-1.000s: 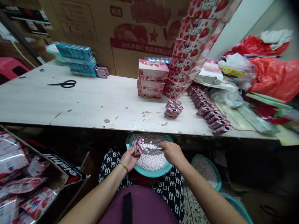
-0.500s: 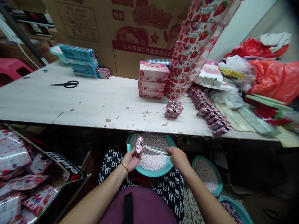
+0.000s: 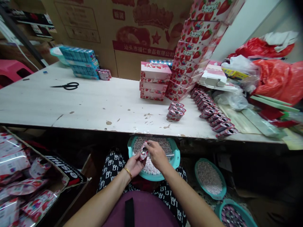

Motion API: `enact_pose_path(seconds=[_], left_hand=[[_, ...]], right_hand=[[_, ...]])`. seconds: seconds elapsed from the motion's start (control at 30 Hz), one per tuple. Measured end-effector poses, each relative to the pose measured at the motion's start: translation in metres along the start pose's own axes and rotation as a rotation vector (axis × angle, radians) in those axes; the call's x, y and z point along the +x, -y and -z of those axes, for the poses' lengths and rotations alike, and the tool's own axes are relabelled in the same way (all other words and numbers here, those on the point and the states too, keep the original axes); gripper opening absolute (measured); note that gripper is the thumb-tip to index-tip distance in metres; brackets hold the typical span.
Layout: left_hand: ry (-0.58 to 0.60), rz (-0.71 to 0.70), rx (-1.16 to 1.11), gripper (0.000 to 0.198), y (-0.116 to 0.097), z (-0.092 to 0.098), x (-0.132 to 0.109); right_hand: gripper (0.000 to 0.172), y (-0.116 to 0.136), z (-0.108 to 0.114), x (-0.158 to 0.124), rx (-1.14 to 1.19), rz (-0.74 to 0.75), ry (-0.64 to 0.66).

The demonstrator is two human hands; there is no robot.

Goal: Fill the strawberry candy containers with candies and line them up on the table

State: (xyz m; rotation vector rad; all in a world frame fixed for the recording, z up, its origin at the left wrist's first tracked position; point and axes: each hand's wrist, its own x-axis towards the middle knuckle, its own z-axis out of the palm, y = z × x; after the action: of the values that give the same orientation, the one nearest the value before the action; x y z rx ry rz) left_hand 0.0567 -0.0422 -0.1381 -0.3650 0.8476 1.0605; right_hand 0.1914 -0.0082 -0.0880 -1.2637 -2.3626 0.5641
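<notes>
Packet (image 3: 143, 152) at lower centre of frame, upright over teal bowl (image 3: 176, 158) of white candies (image 3: 150, 170). Left hand (image 3: 133, 164) clamped round packet from below. Right hand (image 3: 156, 154) pinched shut on packet's top edge. Bench (image 3: 94, 104) above bowl. Filled packets (image 3: 175, 111) right of centre, scissors (image 3: 66, 85) upper left.

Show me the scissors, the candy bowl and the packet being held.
scissors (image 3: 65, 85), head view, where blades meet handles.
bowl (image 3: 176, 157), head view, right teal rim.
packet (image 3: 143, 152), head view, its printed front.
</notes>
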Motion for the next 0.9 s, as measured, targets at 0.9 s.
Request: enact_pose_path(seconds=[0.9], left_hand=[[-0.014, -0.438, 0.255, 0.019, -0.009, -0.009, -0.005]], right_hand=[[0.043, 0.005, -0.014, -0.005, 0.279, -0.375, -0.113]])
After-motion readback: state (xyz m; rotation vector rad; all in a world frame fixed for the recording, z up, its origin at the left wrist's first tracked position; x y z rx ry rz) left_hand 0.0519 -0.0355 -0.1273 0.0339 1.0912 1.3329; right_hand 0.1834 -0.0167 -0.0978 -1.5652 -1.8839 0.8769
